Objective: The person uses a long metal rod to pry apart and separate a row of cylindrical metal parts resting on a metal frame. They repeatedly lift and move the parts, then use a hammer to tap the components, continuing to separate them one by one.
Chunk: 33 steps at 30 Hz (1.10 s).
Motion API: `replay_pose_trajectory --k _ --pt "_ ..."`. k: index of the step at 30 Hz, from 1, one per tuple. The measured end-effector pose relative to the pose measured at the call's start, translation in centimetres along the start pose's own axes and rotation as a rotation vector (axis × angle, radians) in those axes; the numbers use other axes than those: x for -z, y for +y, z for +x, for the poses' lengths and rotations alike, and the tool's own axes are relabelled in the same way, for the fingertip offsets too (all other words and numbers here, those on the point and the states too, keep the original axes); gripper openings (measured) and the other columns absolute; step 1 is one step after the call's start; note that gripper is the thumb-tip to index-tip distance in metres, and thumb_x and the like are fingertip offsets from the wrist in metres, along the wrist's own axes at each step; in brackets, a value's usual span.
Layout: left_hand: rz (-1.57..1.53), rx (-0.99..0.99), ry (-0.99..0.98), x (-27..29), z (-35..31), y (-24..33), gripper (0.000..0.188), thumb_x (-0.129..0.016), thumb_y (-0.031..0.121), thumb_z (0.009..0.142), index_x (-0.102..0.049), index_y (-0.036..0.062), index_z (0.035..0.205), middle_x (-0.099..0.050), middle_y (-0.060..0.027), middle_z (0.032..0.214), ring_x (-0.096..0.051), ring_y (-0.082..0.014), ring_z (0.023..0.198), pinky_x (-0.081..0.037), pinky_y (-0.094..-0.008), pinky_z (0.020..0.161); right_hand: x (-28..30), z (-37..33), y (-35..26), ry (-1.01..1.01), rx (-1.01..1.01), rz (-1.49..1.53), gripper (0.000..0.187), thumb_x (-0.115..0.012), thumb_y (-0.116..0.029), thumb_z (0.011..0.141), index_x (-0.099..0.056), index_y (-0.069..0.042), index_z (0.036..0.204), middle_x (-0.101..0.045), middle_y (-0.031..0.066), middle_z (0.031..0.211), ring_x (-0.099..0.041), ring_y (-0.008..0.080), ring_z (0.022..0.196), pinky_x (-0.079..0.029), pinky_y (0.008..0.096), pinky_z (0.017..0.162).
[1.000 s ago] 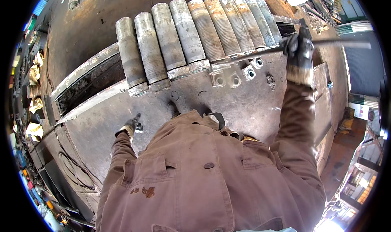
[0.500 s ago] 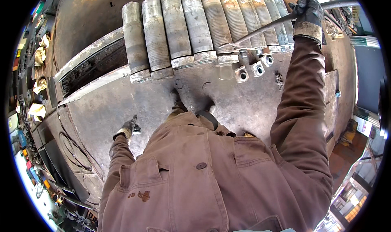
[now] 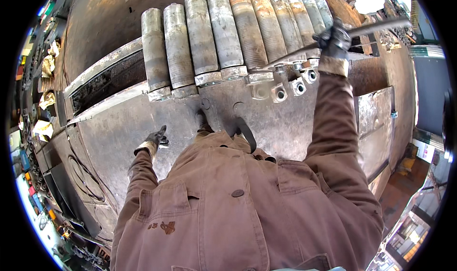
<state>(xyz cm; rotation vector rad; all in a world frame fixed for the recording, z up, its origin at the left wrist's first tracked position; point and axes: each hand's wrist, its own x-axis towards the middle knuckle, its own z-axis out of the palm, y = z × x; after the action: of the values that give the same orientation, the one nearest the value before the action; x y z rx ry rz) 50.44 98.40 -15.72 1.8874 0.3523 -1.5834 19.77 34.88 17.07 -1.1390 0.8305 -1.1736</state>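
Observation:
My right hand [image 3: 334, 41], in a dark glove with a pale cuff, is closed around a long metal pry bar [image 3: 378, 27]. The bar slants down to the left across the row, its tip by the lower end of a rusty ribbed cylinder [image 3: 252, 38]. Several grey and rust-stained metal cylinders [image 3: 202, 38] lie side by side. Below the bar are small metal blocks with round holes, one block [image 3: 279, 93] nearest me. My left hand [image 3: 156, 140], also gloved, hangs low over the steel plate, fingers apart and holding nothing.
I stand on a broad worn steel plate [image 3: 114, 128]. A long dark slot [image 3: 109, 78] runs left of the cylinders, and a recess [image 3: 369, 73] lies on the right. Parts and crumpled yellowish wrappings [image 3: 44, 129] line the far left. A blue-grey cabinet [image 3: 432, 90] stands at right.
My right hand has moved left and slightly down in the view, bringing the pry bar with it. My left hand has risen a little. The whole view has shifted slightly.

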Motion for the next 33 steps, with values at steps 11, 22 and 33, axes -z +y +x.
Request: replay_pose_trajectory --k 11,22,33 --pt "0.167 0.002 -0.014 -4.1 -0.5 3.7 0.087 -0.064 0.059 0.092 -0.046 -0.0139 0.135 -0.058 -0.0295 0.126 -0.069 -0.0348 0.091 -0.062 -0.0470 0.073 8.7 -9.6 6.2 -0.244 0.014 0.068 0.055 -0.045 -0.045 0.105 -0.053 -0.009 0.064 -0.051 0.0090 0.049 -0.051 0.0236 0.040 -0.050 0.0387 0.047" --pt "0.197 -0.157 -0.033 -3.1 1.2 -1.3 0.087 -0.064 0.061 0.091 -0.050 -0.0154 0.130 -0.064 -0.0270 0.116 -0.070 -0.0334 0.090 -0.061 -0.0458 0.076 4.8 -10.4 -1.8 -0.133 -0.035 0.180 0.044 -0.057 -0.045 0.098 -0.057 -0.011 0.071 -0.048 0.0030 0.047 -0.042 0.0202 0.034 -0.050 0.0434 0.051" --pt "-0.046 0.136 0.096 -4.9 -9.6 -13.3 0.092 -0.048 0.076 0.090 -0.055 -0.0069 0.129 -0.069 -0.0231 0.120 -0.072 -0.0304 0.094 -0.051 -0.0450 0.080 -10.6 -20.1 -13.9 -0.343 0.305 0.048 0.037 -0.047 -0.029 0.107 -0.060 -0.007 0.079 -0.050 0.0032 0.057 -0.046 0.0166 0.048 -0.054 0.0399 0.067"
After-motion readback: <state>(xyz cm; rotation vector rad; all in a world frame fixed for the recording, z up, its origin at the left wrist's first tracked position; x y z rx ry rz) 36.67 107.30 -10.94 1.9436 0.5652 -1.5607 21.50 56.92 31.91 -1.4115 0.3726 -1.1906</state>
